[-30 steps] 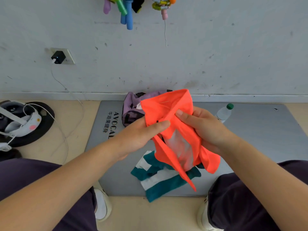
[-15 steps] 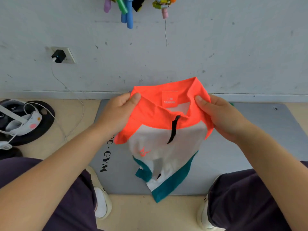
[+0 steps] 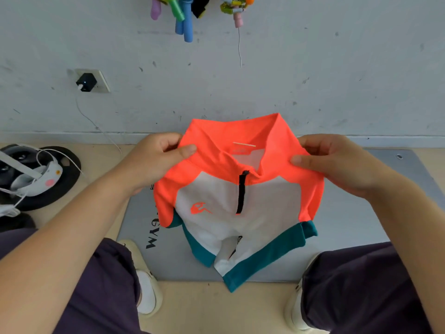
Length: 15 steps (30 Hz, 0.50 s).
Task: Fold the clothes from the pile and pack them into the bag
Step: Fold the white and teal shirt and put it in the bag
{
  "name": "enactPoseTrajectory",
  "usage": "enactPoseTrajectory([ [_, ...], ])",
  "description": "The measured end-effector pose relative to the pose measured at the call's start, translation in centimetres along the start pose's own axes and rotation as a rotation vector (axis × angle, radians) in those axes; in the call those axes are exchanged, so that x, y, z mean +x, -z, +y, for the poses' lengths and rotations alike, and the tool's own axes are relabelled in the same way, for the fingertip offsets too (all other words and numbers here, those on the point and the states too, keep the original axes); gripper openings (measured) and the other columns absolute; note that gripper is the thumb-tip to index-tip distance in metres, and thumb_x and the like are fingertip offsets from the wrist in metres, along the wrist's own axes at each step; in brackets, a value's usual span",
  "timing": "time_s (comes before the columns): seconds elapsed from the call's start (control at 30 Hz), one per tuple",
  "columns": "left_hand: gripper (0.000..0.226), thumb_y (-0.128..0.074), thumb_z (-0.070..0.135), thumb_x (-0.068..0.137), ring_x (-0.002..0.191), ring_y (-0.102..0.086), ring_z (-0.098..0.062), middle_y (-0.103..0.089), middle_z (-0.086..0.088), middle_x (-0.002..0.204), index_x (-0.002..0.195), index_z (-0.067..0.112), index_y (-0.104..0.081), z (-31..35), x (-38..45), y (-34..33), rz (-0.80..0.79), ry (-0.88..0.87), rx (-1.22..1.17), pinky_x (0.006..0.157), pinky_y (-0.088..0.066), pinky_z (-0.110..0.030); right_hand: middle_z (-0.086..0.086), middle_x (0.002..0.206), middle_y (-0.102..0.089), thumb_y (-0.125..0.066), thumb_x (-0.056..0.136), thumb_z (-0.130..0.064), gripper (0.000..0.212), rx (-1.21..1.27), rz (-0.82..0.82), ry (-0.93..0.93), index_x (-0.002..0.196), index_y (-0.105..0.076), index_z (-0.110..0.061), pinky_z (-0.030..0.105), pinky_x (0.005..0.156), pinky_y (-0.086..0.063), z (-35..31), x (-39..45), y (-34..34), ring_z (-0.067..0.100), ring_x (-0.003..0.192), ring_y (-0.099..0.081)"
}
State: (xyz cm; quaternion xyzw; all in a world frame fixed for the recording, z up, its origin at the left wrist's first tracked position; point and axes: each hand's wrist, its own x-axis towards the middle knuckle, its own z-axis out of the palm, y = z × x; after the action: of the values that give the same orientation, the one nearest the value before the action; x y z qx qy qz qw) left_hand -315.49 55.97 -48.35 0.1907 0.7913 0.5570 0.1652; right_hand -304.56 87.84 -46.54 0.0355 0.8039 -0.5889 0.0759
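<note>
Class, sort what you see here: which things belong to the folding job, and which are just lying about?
Job: shirt, held up by left hand and right hand; mat.
Lying about: charger, headset, hanging toys.

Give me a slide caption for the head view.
Both hands, left and right, hold an orange-shouldered shirt spread open.

floor point(image 3: 216, 307): tan | grey mat point(image 3: 361, 225) (lettered) against wall | headset point(image 3: 36, 174) at left
</note>
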Motion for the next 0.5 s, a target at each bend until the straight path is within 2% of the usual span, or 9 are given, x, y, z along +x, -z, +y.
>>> enactPoseTrajectory([
  [0.07, 0.023, -0.061, 0.029, 0.094, 0.079, -0.054, -0.014, -0.064, 0.0, 0.084, 0.09, 0.007, -0.067, -0.3, 0.1, 0.2, 0.058, -0.045, 0.005, 0.067, -0.043, -0.028, 0.025, 0.095, -0.068, -0.067, 0.088, -0.019, 0.012, -0.165, 0.063, -0.006, 0.092, -0.073, -0.009, 0.038, 0.073, -0.047, 0.5, 0.0, 0.3, 0.019, 0.077, -0.059],
  [0.1, 0.019, -0.056, 0.025, 0.098, 0.079, -0.054, -0.01, -0.064, 0.005, 0.082, 0.087, 0.013, -0.067, -0.4, 0.1, 0.1, 0.072, -0.068, 0.019, 0.071, -0.043, -0.027, 0.026, 0.089, -0.066, -0.065, 0.09, -0.021, 0.014, -0.223, 0.11, -0.013, 0.087, -0.073, -0.009, 0.038, 0.072, -0.042, 0.8, 0.1, 0.3, 0.018, 0.074, -0.054],
  [0.2, 0.028, -0.049, 0.031, 0.099, 0.069, -0.044, -0.008, -0.051, 0.006, 0.073, 0.082, 0.01, -0.056, -1.0, -0.3, -0.8, 0.109, -0.116, 0.14, 0.065, -0.036, -0.029, 0.012, 0.073, -0.061, -0.061, 0.094, -0.026, 0.024, -0.235, 0.192, 0.008, 0.079, -0.071, -0.009, 0.036, 0.073, -0.04, 1.2, 0.0, -0.1, 0.015, 0.07, -0.049],
  [0.27, 0.03, -0.047, 0.033, 0.101, 0.06, -0.039, -0.001, -0.044, 0.016, 0.064, 0.077, 0.014, -0.05, -1.4, -0.3, -1.2, 0.154, -0.137, 0.199, 0.056, -0.031, -0.021, 0.008, 0.08, -0.07, -0.062, 0.094, -0.024, 0.02, -0.155, 0.24, 0.042, 0.081, -0.075, -0.016, 0.036, 0.079, -0.046, 1.0, -0.3, -0.3, 0.012, 0.077, -0.057],
  [0.37, 0.034, -0.046, 0.032, 0.102, 0.053, -0.033, -0.001, -0.037, 0.015, 0.056, 0.071, 0.02, -0.042, -1.5, -0.1, -1.3, 0.224, -0.133, 0.217, 0.05, -0.028, -0.02, 0.002, 0.088, -0.075, -0.062, 0.094, -0.021, 0.018, -0.049, 0.274, 0.098, 0.086, -0.077, -0.023, 0.031, 0.079, -0.049, 0.7, -0.4, -0.8, 0.008, 0.08, -0.062],
  [0.5, 0.028, -0.057, 0.038, 0.097, 0.049, -0.034, -0.003, -0.042, 0.008, 0.056, 0.076, 0.018, -0.056, -1.2, 0.1, -1.2, 0.333, -0.104, 0.231, 0.047, -0.028, -0.019, -0.003, 0.083, -0.072, -0.061, 0.095, -0.022, 0.019, -0.001, 0.317, 0.135, 0.084, -0.076, -0.022, 0.025, 0.072, -0.046, 0.7, -0.4, -0.9, 0.007, 0.077, -0.058],
])
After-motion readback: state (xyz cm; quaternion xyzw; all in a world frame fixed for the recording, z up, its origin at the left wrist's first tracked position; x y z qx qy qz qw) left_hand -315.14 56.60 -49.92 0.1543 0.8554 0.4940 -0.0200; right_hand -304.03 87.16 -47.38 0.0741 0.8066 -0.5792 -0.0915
